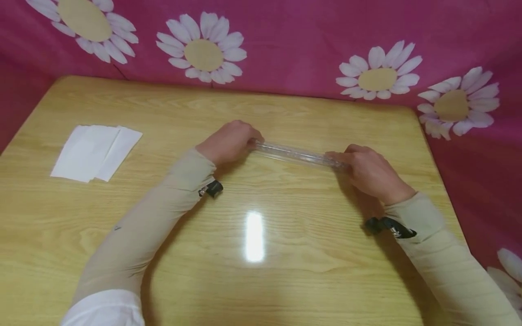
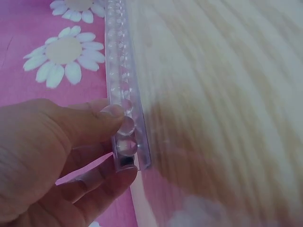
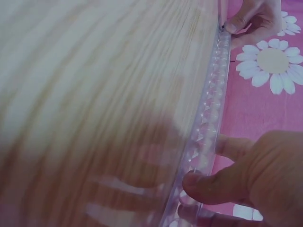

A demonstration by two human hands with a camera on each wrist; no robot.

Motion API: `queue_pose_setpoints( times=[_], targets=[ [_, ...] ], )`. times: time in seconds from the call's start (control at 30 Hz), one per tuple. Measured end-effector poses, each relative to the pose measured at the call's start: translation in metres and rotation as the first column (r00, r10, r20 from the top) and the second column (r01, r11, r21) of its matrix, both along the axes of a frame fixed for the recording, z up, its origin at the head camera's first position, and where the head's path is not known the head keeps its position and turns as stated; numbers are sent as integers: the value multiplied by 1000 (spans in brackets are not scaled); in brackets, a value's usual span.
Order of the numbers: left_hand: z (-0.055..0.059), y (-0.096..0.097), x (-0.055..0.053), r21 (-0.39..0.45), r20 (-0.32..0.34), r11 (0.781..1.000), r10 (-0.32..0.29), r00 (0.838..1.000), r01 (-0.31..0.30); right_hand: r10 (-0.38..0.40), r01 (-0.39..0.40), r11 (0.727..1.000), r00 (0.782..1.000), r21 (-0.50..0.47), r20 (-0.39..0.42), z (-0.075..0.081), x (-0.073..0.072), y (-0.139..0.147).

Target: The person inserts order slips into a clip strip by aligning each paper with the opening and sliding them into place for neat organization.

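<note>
Clear plastic strip (image 1: 291, 154) over the wooden table (image 1: 318, 253) — long axis crosswise between the hands, left hand (image 1: 233, 142) pinching the slightly farther end, right hand (image 1: 373, 173) gripping near the other.

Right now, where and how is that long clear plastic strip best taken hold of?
Probably near both ends: left hand from the left, right hand from the right, each pinching with thumb opposite fingers. The clear strip is long and narrow, so two spaced grips should keep it steadier.
</note>
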State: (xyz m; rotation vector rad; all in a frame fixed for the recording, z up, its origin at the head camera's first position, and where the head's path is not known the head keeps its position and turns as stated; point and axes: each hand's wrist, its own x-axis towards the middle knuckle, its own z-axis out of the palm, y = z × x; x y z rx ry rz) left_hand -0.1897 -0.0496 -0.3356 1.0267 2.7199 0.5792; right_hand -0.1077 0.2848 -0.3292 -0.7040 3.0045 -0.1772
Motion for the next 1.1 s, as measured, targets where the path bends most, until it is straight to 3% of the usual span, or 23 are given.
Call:
queue_pose_setpoints(
  times=[0.23, 0.4, 0.7, 0.93, 1.1],
  targets=[
    [-4, -17, -3, 34, -17, 999, 20, 1000, -20, 28, -28, 999, 1000, -25, -11, -3, -9, -11],
    [-2, -26, -3, 47, 12, 998, 52, 999, -53, 33, -33, 999, 999, -39, -14, -3, -15, -19],
    [-4, -45, -3, 60, 0, 993, 100, 995, -100, 51, -55, 997, 996, -52, -75, -6, -27, -30],
    [-7, -55, -7, 68, 28, 987, 146, 989, -148, -10, 7, 994, 1000, -112, -24, -4, -40, -36],
    [-8, -60, -8, 66, 17, 985, 160, 987, -161, -19, 14, 988, 999, -152, -33, -6, -48, -39]
  ],
)
